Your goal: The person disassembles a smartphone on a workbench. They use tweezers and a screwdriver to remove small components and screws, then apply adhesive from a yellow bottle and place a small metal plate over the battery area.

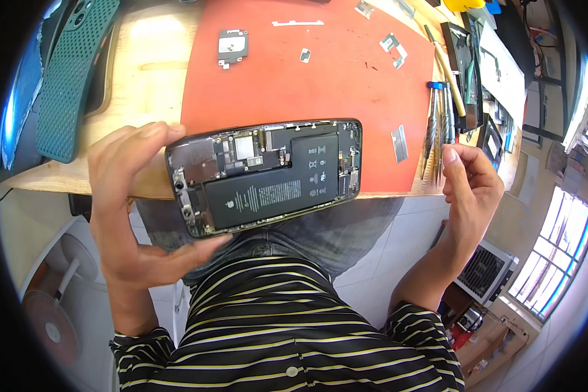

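Note:
My left hand point(127, 215) is closed round one end of an opened smartphone point(261, 176), thumb along the near edge and fingers at the far edge. The phone is tilted above the table's front edge, its black battery point(255, 196) and circuit board point(242, 147) facing up. Out to the right, my right hand point(470, 179) has its thumb and index finger pinched together beside a row of tweezers point(433, 130). Whatever lies between those fingertips, if anything, is too small to make out. A flat metal blade point(399, 144) lies to the left of the tweezers.
On the red mat point(294, 85) lie a speaker-like module point(232, 47), a small metal bracket point(305, 55), a white strip point(298, 23) and an angled bracket point(393, 49). A green perforated phone case point(75, 85) sits at left. A wooden-handled tool point(447, 72) and black tray point(462, 65) stand right.

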A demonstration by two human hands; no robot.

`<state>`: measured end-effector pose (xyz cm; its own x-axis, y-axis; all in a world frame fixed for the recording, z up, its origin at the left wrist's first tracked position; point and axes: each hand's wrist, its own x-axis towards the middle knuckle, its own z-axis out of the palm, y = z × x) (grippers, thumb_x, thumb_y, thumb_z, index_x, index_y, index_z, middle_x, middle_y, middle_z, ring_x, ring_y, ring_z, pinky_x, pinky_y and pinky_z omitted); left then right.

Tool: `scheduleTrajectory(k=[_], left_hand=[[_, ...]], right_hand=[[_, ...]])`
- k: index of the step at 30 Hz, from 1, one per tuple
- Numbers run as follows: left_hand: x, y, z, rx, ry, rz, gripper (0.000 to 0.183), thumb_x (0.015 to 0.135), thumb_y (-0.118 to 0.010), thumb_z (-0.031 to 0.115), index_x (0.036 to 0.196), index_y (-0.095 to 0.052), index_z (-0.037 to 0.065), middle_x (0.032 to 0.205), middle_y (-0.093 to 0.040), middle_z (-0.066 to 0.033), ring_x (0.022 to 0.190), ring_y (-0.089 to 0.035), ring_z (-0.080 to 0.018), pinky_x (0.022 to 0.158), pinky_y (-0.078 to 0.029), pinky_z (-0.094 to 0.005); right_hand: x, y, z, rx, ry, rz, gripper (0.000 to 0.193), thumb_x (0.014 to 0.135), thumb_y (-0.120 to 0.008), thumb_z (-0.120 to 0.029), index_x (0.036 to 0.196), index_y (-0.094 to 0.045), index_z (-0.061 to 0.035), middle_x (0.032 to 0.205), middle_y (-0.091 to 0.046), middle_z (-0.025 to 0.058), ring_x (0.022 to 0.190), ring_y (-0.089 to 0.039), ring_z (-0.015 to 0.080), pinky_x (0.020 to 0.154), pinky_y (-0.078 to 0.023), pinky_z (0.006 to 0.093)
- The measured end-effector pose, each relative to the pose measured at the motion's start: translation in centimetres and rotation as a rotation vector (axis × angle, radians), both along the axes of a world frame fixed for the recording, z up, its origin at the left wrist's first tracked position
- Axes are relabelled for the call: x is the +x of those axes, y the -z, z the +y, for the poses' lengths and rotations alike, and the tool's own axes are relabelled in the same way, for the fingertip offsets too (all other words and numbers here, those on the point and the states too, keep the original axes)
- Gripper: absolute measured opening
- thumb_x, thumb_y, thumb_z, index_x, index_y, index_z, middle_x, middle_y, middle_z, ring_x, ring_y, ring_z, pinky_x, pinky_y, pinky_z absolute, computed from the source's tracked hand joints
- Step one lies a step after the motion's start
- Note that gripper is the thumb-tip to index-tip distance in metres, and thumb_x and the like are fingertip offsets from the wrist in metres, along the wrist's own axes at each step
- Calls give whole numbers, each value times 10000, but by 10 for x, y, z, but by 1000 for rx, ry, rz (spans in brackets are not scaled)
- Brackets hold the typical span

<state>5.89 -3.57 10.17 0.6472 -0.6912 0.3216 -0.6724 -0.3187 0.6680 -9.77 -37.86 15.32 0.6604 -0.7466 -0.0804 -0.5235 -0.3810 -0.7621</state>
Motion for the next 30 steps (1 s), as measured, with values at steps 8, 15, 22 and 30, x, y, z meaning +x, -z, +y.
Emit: scheduleTrajectory(k=[8, 15, 22, 30], left_hand=[[11, -18, -12, -193, 162, -53, 1376, 584, -1020, 388, 1633, -220, -5, 1309, -592, -248, 1237, -592, -381, 1069, -475, -552], [0, -14, -21, -269, 67, -49, 1424, 638, -1004, 433, 1650, -118, -35, 1386, -545, -286, 1312, -556, -417, 1126, -458, -557], [2, 2, -12, -288, -75, 40, 1411, 639, -991, 411, 1638, -141, -108, 1412, -540, -319, 1350, -541, -433, 1181, -405, -565], [-3, -1, -20, -332, -95, 38, 1473, 569, -1033, 420, 1660, -157, -39, 1390, -565, -287, 1333, -566, -403, 1182, -439, -523]], right_hand=[[0, 8, -19, -126, -90, 203, 174, 967, -807, -133, 975, -764, 35, 774, -690, -19, 665, -555, 25, 625, -454, 211], [3, 9, -27, -199, -44, 148, 169, 964, -804, -129, 982, -779, 37, 727, -683, -11, 642, -553, 24, 596, -443, 212], [4, 11, -39, -182, -104, 185, 134, 908, -839, -83, 949, -774, 27, 753, -674, -26, 674, -554, 12, 599, -442, 199], [2, 9, -40, -404, -253, 308, 161, 856, -833, -134, 937, -794, -1, 751, -683, 70, 634, -596, 139, 628, -489, 313]])
